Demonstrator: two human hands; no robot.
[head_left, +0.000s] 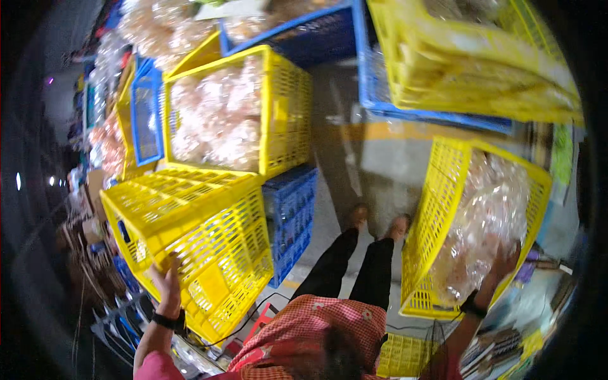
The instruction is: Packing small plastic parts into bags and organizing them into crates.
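Left hand (168, 278) on one yellow crate (196, 247)

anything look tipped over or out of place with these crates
Yes. The empty yellow crate at the left hand is tipped on its side against a blue crate, while the other yellow crates stand stacked. The right hand reaches into a tilted yellow crate of clear bagged goods. Nothing looks spilled.
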